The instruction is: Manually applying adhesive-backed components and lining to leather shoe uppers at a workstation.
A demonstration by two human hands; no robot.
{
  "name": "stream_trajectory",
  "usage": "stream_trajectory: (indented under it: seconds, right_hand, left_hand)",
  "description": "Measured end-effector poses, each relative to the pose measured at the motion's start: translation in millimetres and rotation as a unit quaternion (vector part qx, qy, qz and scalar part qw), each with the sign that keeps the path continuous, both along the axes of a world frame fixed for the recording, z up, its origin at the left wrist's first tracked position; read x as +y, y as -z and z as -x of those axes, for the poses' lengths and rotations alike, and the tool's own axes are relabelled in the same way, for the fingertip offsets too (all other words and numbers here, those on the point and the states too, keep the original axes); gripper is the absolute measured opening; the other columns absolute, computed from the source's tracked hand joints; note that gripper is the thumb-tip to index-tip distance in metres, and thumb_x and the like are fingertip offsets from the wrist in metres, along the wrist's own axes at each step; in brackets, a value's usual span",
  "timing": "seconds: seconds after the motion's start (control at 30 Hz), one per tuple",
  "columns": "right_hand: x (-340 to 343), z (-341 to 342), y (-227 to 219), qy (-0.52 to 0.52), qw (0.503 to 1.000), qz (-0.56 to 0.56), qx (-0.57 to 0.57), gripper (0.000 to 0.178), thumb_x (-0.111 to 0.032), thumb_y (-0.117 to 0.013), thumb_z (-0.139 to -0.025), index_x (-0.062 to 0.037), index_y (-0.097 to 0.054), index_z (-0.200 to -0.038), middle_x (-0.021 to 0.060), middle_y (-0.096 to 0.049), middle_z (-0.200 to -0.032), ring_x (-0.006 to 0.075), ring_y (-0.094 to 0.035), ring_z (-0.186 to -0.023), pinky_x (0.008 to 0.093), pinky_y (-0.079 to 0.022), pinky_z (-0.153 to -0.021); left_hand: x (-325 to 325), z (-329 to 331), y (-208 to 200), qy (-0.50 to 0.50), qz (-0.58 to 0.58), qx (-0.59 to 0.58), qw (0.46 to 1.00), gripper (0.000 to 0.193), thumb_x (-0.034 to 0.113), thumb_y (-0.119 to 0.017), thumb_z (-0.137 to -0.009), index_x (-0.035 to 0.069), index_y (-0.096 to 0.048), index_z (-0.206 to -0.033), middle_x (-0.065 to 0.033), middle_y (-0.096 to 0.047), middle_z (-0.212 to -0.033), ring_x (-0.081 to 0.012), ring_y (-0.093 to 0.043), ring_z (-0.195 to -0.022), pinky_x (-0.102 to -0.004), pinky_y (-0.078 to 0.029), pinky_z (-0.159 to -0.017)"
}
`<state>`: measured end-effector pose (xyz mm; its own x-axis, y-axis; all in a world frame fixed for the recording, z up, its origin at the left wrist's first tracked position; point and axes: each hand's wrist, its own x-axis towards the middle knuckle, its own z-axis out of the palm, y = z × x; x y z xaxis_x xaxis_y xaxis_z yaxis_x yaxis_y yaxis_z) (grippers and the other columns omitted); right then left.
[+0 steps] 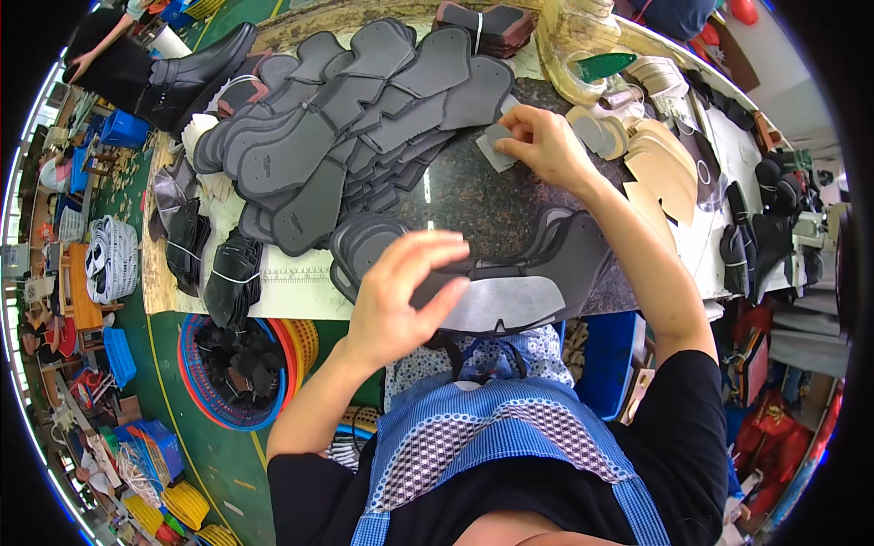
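Note:
My right hand reaches to the far middle of the work surface, thumb and forefinger pinching a small grey piece. Pale small pieces lie just under it. My left hand holds nothing, its fingers apart, over the left end of a row of dark grey shoe-upper pieces along the near edge. A smooth lighter grey curved piece lies on that row, close to my left thumb. Left of my right hand spreads a large heap of overlapping dark grey shoe-upper pieces.
A dark speckled slab lies between the stacks. Beige cut pieces and a wooden form stand on the right. Black boots and tied black bundles are at the left. Below, a round basket holds dark scraps.

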<state>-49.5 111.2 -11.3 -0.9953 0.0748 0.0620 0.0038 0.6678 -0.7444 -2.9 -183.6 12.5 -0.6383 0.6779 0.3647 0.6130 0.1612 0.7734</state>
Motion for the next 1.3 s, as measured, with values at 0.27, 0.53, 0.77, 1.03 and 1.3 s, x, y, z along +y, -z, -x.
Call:
stream_trajectory:
  seconds: [0.27,0.53,0.77,1.03,1.3]
  right_hand:
    - [-69,-88,-75,-0.040,0.980,0.193,0.026,0.016,-0.006,-0.076,-0.084,-0.0032,-0.062,-0.092,0.0007,-0.064,-0.087,0.0074,-0.060,-0.076,0.0246,-0.049,-0.068]
    - [-63,-117,-86,-0.079,0.945,0.271,-0.163,0.005,-0.001,-0.067,-0.086,0.0036,-0.068,-0.088,0.0057,-0.070,-0.075,0.0094,-0.065,-0.067,0.0223,-0.052,-0.062]
    - [-54,-147,-84,-0.198,0.859,0.379,-0.282,0.008,0.000,-0.064,-0.073,0.0074,-0.067,-0.074,0.0129,-0.067,-0.062,0.0143,-0.064,-0.051,0.0228,-0.050,-0.047]
    - [-31,-216,-35,0.147,0.743,0.653,0.001,0.010,-0.012,-0.062,-0.086,-0.0025,-0.059,-0.085,0.0058,-0.060,-0.071,0.0117,-0.056,-0.061,0.0230,-0.048,-0.058]
    - [-9,-234,-44,0.029,0.943,-0.041,-0.328,0.030,-0.024,-0.073,-0.088,-0.0002,-0.070,-0.069,0.0068,-0.064,-0.060,0.0134,-0.060,-0.050,0.0310,-0.046,-0.049]
  left_hand:
    - [44,20,-1,0.013,-0.171,-0.356,0.919,0.012,0.008,-0.072,-0.094,0.002,-0.064,-0.100,-0.0056,-0.068,-0.105,-0.0086,-0.066,-0.090,-0.0242,-0.055,-0.075]
    - [19,-11,-23,0.066,-0.132,-0.361,0.921,0.014,0.006,-0.073,-0.091,0.002,-0.061,-0.097,-0.0038,-0.069,-0.087,-0.0096,-0.067,-0.080,-0.0256,-0.055,-0.072]
    - [15,-42,-46,0.202,-0.182,-0.385,0.882,0.027,0.009,-0.082,-0.082,0.005,-0.062,-0.101,-0.0044,-0.066,-0.091,-0.0135,-0.065,-0.079,-0.0304,-0.053,-0.068]
    - [3,-83,-52,0.143,-0.305,0.261,0.905,0.009,0.008,-0.070,-0.085,0.004,-0.072,-0.093,-0.0070,-0.067,-0.101,-0.0222,-0.066,-0.089,-0.0324,-0.054,-0.071]
    - [-79,-90,15,-0.084,-0.330,-0.494,0.800,0.018,-0.003,-0.074,-0.086,0.000,-0.068,-0.103,-0.0052,-0.064,-0.095,-0.0102,-0.061,-0.085,-0.0232,-0.050,-0.076]
